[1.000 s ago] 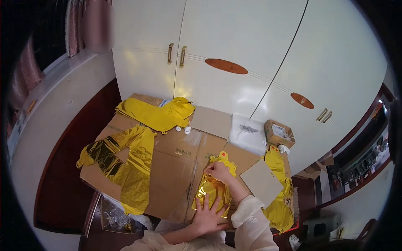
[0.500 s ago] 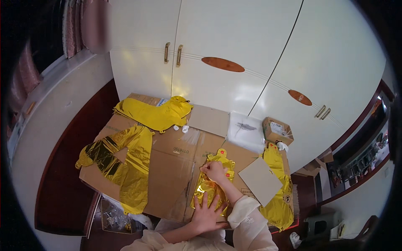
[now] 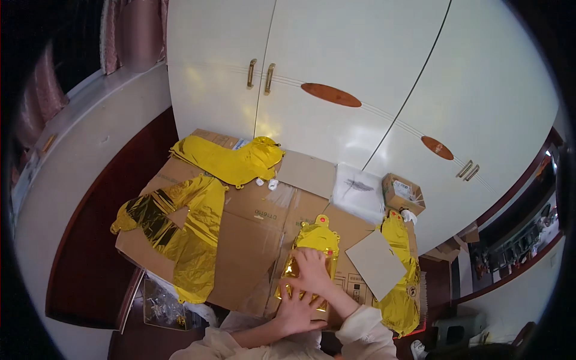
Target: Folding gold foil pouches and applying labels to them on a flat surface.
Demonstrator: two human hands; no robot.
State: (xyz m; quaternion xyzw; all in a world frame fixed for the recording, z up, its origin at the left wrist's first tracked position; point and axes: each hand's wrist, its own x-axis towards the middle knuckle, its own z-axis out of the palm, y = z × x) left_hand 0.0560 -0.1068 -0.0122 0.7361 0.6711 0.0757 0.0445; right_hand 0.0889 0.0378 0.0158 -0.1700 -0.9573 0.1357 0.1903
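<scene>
A folded gold foil balloon (image 3: 320, 231) with small red dots lies on the brown cardboard (image 3: 249, 240) in front of me. My right hand (image 3: 313, 271) presses down on its middle with the fingers spread. Just below, my left hand (image 3: 298, 313) rests over the near end, fingers stretched out and almost touching the right hand. Both palms hide much of the foil. Neither hand grips anything that I can see.
More flat gold balloons lie at the left (image 3: 201, 240), far left (image 3: 228, 161) and right (image 3: 396, 300). A grey board (image 3: 377, 264) partly covers the right one. Behind are a clear plastic bag (image 3: 358, 191) and a small carton (image 3: 403, 193), before white cabinet doors (image 3: 336, 48).
My right hand has come down toward me over the foil, going from closed fingers to spread ones. The foil's near part looks narrower and straighter. My left hand remains near the balloon's lower end.
</scene>
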